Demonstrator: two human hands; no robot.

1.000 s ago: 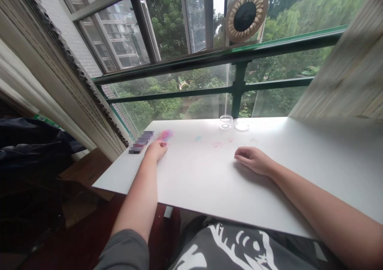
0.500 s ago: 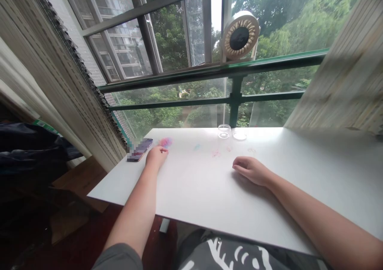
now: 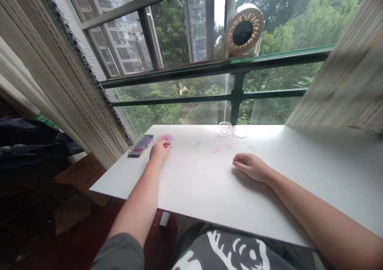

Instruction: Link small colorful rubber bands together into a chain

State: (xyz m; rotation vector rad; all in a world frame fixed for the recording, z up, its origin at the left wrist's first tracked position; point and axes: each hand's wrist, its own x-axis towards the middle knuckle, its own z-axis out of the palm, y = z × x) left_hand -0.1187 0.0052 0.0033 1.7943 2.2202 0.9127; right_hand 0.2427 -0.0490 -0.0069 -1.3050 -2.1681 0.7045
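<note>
My left hand (image 3: 160, 150) is at the near edge of a pink and purple pile of small items (image 3: 166, 137), its fingers pinched together on something too small to make out. On the white table, my right hand (image 3: 247, 166) rests with its fingers curled together; whatever they may hold is hidden. Beyond it lie small groups of bits: a blue one (image 3: 197, 143), a pink one (image 3: 216, 150), a smaller pink one (image 3: 229, 145) and a pale yellowish one (image 3: 252, 147). A clear round container (image 3: 224, 129) stands behind them, beside a round clear lid (image 3: 240, 133).
A phone (image 3: 141, 146) lies left of my left hand. The white table (image 3: 191, 190) ends at a window with a green railing (image 3: 269, 63). A round fan (image 3: 244, 29) sits above the railing. Curtains hang on both sides.
The view has shifted slightly. My left hand has moved a little to the right beside the colourful pile. My right hand has stayed about where it was.
</note>
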